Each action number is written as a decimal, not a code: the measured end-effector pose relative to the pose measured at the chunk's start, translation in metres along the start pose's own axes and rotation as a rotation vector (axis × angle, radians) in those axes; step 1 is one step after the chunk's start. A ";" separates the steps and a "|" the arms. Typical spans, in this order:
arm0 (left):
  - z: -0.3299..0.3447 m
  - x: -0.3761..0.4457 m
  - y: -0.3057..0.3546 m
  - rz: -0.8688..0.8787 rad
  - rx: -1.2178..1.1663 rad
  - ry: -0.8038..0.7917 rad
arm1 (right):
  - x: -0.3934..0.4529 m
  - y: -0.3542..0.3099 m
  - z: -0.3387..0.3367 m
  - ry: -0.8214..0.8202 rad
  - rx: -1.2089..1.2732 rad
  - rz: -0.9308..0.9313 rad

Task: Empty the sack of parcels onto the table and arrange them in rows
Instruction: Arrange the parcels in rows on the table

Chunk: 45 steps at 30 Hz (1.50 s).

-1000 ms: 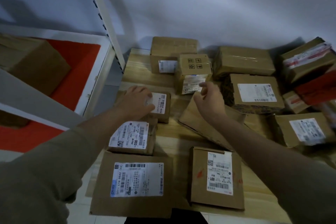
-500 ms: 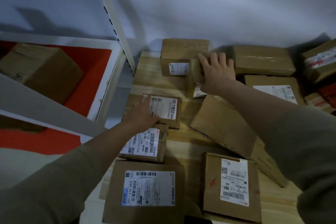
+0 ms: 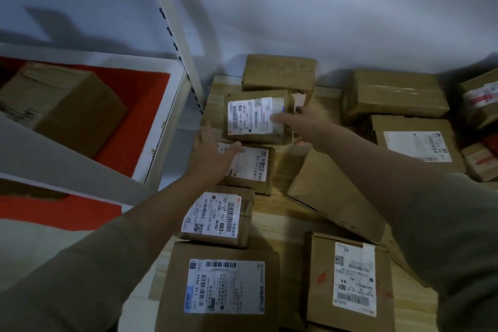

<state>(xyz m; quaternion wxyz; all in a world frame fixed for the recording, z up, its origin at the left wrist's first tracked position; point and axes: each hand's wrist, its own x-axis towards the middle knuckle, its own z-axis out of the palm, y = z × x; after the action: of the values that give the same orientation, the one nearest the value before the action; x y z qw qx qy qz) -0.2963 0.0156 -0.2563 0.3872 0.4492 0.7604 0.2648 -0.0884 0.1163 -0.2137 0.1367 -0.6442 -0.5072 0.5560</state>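
Observation:
Brown cardboard parcels lie on a wooden table (image 3: pixel 279 226). A column runs along its left edge: a large labelled box (image 3: pixel 223 286), a "003" box (image 3: pixel 215 219), a box marked "8" (image 3: pixel 252 166), then a small box (image 3: pixel 250 116) with its white label up. My right hand (image 3: pixel 299 118) grips the right side of that small box, in front of a plain box (image 3: pixel 280 73) at the wall. Fingers spread, my left hand (image 3: pixel 213 153) lies flat on the left edge of the "8" box. No sack is in view.
A "001" box (image 3: pixel 350 280) and a tilted plain box (image 3: pixel 331 194) lie mid-table. More parcels (image 3: pixel 393 91) (image 3: pixel 417 143) crowd the right side. A white shelf post (image 3: pixel 175 29) and red shelf with a carton (image 3: pixel 59 105) stand close on the left.
My right hand reached to the small box at the back, turned it label up and brought it left to the head of the left column. My left hand stayed on the "8" box.

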 end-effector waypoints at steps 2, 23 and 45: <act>-0.001 0.007 0.005 0.021 -0.015 0.031 | 0.000 0.008 0.007 0.028 -0.003 0.008; 0.005 0.113 0.065 -0.082 -0.019 -0.106 | 0.066 0.000 -0.033 0.322 0.088 0.096; -0.006 0.125 0.090 0.035 0.085 0.001 | 0.073 -0.026 -0.008 0.123 0.207 -0.063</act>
<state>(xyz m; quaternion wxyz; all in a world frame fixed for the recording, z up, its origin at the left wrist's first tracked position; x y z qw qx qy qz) -0.2954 0.1673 -0.2291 0.3626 0.4784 0.7632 0.2391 -0.1039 0.1895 -0.2338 0.2508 -0.6431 -0.4576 0.5605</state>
